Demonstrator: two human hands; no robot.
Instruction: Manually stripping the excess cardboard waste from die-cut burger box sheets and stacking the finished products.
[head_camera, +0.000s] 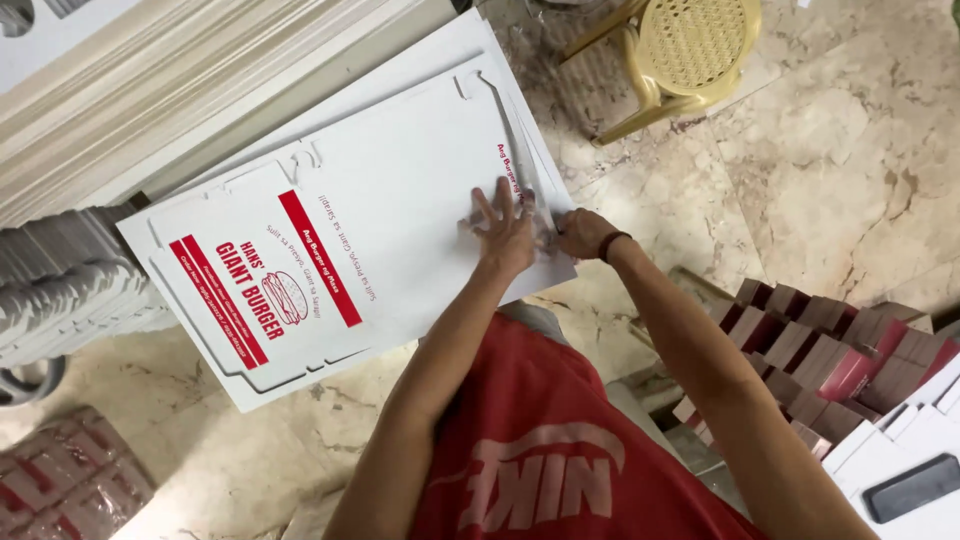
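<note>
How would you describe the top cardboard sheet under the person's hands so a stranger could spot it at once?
On the marble floor lies a stack of flat white die-cut cardboard sheets. The top sheet, under the left hand and right hand, alone shows red stripes and a burger drawing.

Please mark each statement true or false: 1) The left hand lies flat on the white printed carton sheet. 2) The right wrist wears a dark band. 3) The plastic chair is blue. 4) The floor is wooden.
1) True: the left hand presses open on the carton sheet.
2) True: a dark band sits behind the right hand.
3) False: the chair is yellow.
4) False: the floor looks like marble-patterned stone tile.
</note>
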